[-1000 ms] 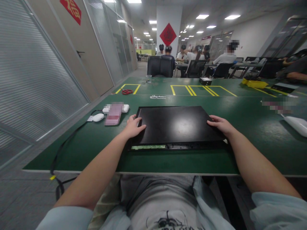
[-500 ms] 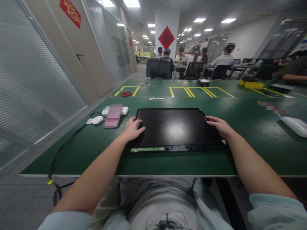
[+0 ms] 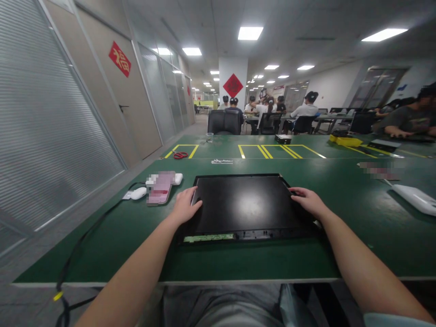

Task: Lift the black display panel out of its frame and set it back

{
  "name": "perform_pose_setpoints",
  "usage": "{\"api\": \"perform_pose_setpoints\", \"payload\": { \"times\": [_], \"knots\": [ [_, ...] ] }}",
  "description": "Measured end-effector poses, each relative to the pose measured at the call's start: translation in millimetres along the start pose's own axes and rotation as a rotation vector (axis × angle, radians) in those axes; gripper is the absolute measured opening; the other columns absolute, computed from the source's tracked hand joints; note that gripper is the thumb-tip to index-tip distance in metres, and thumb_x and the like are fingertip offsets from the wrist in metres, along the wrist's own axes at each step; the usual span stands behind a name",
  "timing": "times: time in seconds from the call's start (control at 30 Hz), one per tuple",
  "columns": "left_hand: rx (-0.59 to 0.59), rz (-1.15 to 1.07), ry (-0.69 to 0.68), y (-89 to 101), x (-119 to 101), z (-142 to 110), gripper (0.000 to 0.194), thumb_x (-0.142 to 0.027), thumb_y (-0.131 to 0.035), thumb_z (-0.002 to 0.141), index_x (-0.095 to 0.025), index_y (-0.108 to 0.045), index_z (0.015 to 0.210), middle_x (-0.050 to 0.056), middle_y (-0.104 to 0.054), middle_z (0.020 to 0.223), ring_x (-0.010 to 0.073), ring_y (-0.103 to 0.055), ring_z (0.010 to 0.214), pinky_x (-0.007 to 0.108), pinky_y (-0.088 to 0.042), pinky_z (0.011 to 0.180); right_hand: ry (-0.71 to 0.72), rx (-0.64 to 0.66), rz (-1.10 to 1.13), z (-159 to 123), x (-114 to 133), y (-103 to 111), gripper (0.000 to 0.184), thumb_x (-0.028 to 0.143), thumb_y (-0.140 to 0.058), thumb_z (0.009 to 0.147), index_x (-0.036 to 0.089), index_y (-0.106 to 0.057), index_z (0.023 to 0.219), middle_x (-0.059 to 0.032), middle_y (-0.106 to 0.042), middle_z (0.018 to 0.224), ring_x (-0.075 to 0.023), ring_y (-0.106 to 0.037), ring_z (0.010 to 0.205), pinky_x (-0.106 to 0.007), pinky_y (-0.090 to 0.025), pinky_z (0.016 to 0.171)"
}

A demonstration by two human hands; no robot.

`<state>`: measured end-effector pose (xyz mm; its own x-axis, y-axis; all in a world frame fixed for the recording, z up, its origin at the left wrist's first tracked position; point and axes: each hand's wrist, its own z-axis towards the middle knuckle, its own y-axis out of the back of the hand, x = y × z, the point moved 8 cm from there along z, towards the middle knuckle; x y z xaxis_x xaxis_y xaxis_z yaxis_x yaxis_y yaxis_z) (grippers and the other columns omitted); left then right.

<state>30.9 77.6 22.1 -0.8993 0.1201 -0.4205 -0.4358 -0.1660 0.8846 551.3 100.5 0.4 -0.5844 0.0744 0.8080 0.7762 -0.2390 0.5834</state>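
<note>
A black flat display panel (image 3: 238, 204) lies face up in its dark frame on the green table, with a pale glare on its screen. Along its near edge runs a narrow green circuit strip (image 3: 209, 237). My left hand (image 3: 185, 206) grips the panel's left edge, its thumb over the border and its fingers along the side. At the opposite edge my right hand (image 3: 309, 203) has hold of the frame, thumb and fingers close together. The undersides of the fingers are partly hidden.
Left of the panel lie a pink phone (image 3: 160, 190) and a white device (image 3: 138, 193) on a black cable. Red scissors (image 3: 180, 155), small white pieces (image 3: 222, 161) and a plastic cup (image 3: 209, 137) lie farther back. A white device (image 3: 415, 199) rests at right. People sit beyond.
My view has tilted upward, so the table and panel appear lower in the picture. Both hands stay on the panel's side edges; the left fingers have shifted slightly.
</note>
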Motion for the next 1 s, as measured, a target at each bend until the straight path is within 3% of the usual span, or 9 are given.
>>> {"api": "perform_pose_setpoints", "payload": {
  "times": [0.17,0.43,0.67,1.0],
  "knots": [
    [0.001,0.017,0.037,4.4,6,1,0.061,-0.029,-0.063,0.096,-0.013,-0.058,0.154,0.022,-0.063,0.16,0.0387,-0.058,0.15,0.053,-0.041,0.127,0.031,-0.028,0.009,2,-2,-1,0.031,0.022,-0.075,0.075,0.024,-0.085,0.104,-0.0117,-0.083,0.115,-0.0309,-0.075,0.123,-0.043,-0.056,0.109],
    [0.057,0.008,0.048,-0.3,10,2,0.065,-0.027,-0.058,0.099,-0.014,-0.054,0.162,0.018,-0.062,0.162,0.0335,-0.057,0.152,0.045,-0.042,0.127,0.039,-0.013,-0.051,1,0,0,0.029,0.023,-0.073,0.077,0.022,-0.085,0.103,-0.0134,-0.083,0.116,-0.0312,-0.076,0.121,-0.042,-0.056,0.108],
    [0.063,0.03,0.016,-0.6,8,1,0.055,-0.024,-0.053,0.102,-0.017,-0.064,0.155,0.015,-0.07,0.155,0.0314,-0.06,0.149,0.043,-0.045,0.126,0.071,-0.02,-0.051,1,2,0,0.028,0.026,-0.073,0.074,0.024,-0.085,0.098,-0.0101,-0.084,0.112,-0.0304,-0.077,0.116,-0.042,-0.057,0.106],
    [0.082,0.103,0.014,-6.5,9,2,0.051,-0.025,-0.051,0.103,-0.012,-0.069,0.148,0.021,-0.061,0.163,0.0345,-0.053,0.155,0.049,-0.038,0.13,0.103,-0.046,-0.076,3,-1,-1,0.029,0.03,-0.07,0.072,0.024,-0.085,0.097,-0.0101,-0.081,0.123,-0.0296,-0.076,0.116,-0.044,-0.054,0.111]
  ]
}}
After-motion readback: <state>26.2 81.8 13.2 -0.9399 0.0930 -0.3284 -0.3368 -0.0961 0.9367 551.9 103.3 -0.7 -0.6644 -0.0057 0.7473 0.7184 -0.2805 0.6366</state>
